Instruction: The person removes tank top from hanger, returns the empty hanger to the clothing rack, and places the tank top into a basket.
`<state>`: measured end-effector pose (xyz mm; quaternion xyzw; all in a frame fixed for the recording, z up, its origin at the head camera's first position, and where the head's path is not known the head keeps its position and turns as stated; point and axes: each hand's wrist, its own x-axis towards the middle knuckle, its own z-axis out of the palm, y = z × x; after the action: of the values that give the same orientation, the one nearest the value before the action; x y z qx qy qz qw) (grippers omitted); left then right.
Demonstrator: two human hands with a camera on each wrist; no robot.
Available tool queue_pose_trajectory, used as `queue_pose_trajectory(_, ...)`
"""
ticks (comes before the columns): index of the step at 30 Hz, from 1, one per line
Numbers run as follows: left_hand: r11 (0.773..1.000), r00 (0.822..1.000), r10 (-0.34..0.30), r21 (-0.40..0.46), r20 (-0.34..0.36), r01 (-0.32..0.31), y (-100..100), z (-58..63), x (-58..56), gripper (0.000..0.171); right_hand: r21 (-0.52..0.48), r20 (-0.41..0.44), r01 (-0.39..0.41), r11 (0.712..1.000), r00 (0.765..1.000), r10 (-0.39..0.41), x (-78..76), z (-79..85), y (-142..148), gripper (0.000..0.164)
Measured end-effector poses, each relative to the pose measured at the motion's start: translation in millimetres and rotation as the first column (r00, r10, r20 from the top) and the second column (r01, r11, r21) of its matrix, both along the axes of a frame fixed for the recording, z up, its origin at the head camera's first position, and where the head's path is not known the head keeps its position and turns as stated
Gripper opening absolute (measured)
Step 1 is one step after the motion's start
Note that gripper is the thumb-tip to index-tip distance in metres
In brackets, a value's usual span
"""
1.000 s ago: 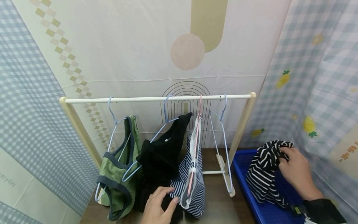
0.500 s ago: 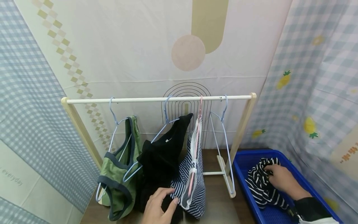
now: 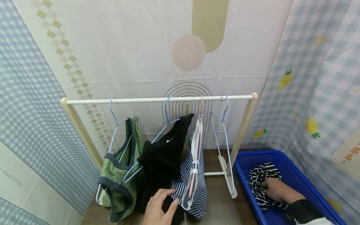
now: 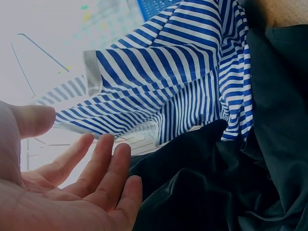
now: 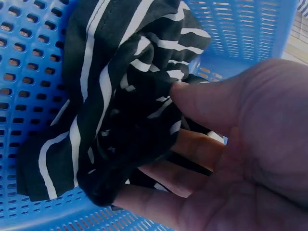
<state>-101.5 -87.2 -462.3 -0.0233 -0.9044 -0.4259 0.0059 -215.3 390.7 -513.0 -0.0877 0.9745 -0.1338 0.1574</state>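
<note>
In the blue basket (image 3: 277,153) at the right, my right hand (image 3: 277,189) holds a crumpled black-and-white striped garment (image 3: 265,170). The right wrist view shows the thumb (image 5: 192,96) against the bunched cloth, with the fingers tucked under its folds. My left hand (image 3: 160,206), its fingers spread and slightly bent, is beside a black garment (image 3: 163,156) and a blue-and-white striped garment (image 3: 201,187). Nothing lies in the left palm in the left wrist view. The black garment hangs on a blue hanger (image 3: 161,129), the blue-and-white one on a pink hanger (image 3: 201,107).
A rack with a white rail (image 3: 140,100) and pale wooden posts (image 3: 243,128) stands in the middle. At its left hangs a green tank top (image 3: 119,175) with dark trim. A bare blue hanger (image 3: 227,143) hangs near the right post. Patterned cloth (image 3: 126,56) covers the surrounding walls.
My right hand has lowered the black-and-white striped garment into the blue basket, where it now lies more crumpled. My left hand has stayed in place.
</note>
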Motion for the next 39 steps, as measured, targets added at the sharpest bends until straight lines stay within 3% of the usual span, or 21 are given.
queue_pose_trajectory(5, 1.0, 1.0, -0.01, 0.015, -0.002, 0.01, 0, -1.8, -0.2, 0.04, 0.018, 0.071, 0.007, 1.0, 0.997, -0.008, 2.3, 4.1, -2, 0.032)
queue_pose_trajectory(12, 0.999, 0.999, -0.022, 0.03, -0.023, 0.022, 1, -3.9, 0.7, 0.037, 0.03, 0.084, 0.017, 0.999, 0.996, -0.019, 4.9, 5.0, -5, 0.035)
queue_pose_trajectory(20, 0.999, 0.999, -0.022, 0.031, -0.026, 0.023, 2, -4.8, 1.7, 0.036, -0.065, 0.079, 0.068, 0.996, 0.995, -0.062, 12.7, 1.7, -7, 0.033)
queue_pose_trajectory(25, 1.0, 0.999, 0.003, 0.011, -0.049, -0.002, -1, -4.0, 0.9, 0.034, -0.053, 0.08, 0.061, 0.997, 0.995, -0.057, 14.3, 0.6, -8, 0.037)
queue_pose_trajectory(30, 1.0, 0.998, 0.018, 0.003, -0.059, -0.018, -5, -3.4, 0.0, 0.034, -0.02, 0.138, 0.077, 0.997, 0.988, -0.073, 13.3, -1.1, -13, 0.046)
queue_pose_trajectory(39, 1.0, 0.999, -0.01, 0.006, -0.035, 0.01, -1, -3.1, 0.6, 0.037, -0.074, 0.185, 0.132, 0.989, 0.976, -0.116, 13.3, -3.1, -12, 0.047)
